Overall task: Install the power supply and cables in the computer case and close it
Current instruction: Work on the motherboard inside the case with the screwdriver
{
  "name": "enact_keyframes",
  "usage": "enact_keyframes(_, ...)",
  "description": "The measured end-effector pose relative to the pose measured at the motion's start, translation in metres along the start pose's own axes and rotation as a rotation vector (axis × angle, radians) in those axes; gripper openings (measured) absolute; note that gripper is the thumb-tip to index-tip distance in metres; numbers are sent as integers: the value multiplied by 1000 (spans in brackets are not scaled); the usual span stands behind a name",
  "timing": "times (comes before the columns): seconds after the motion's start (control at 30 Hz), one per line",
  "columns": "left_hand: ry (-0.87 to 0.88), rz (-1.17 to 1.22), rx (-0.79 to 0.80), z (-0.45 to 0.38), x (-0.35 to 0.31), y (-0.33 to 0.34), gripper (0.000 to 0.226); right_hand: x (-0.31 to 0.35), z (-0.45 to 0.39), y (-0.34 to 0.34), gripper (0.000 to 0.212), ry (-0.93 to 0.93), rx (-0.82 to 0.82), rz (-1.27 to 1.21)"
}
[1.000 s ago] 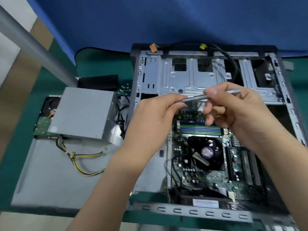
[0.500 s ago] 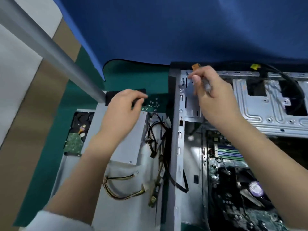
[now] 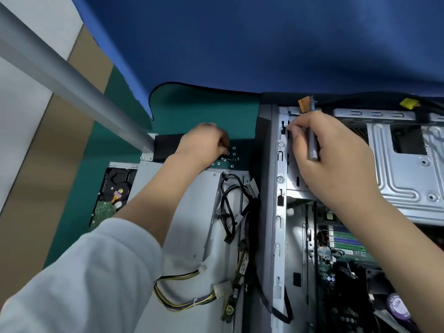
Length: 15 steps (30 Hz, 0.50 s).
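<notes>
The open computer case (image 3: pixel 280 212) lies on its side at the right, its motherboard (image 3: pixel 346 255) showing inside. The grey power supply (image 3: pixel 192 212) lies left of the case, its yellow and black cables (image 3: pixel 182 301) trailing toward me. My right hand (image 3: pixel 334 162) holds a grey screwdriver (image 3: pixel 312 138) upright over the case's top left corner. My left hand (image 3: pixel 204 145) reaches over the power supply, fingers curled down onto a cluster of several loose screws (image 3: pixel 228 159) on the green mat; whether it pinches one is hidden.
A hard drive (image 3: pixel 113 195) lies at the far left beside the power supply. Black cables (image 3: pixel 230 207) hang between power supply and case. A grey metal pole (image 3: pixel 72 87) slants across the upper left. A blue cloth (image 3: pixel 264 44) covers the back.
Both hands left the screwdriver tip over the motherboard. My left hand moved far left to the screws on the mat; my right hand carried the screwdriver to the case's top left corner.
</notes>
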State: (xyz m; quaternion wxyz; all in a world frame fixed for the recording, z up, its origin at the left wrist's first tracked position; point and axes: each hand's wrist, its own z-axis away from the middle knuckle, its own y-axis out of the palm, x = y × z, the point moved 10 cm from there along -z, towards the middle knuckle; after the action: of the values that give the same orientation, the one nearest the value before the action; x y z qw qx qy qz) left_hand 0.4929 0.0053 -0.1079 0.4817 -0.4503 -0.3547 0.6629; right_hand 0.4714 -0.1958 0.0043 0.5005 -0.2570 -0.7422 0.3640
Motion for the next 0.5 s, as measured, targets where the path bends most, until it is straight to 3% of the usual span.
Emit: enact_keyframes(0.5, 50, -141, 27, -11, -7, 15, 17, 0, 0, -1, 9, 2, -15, -14)
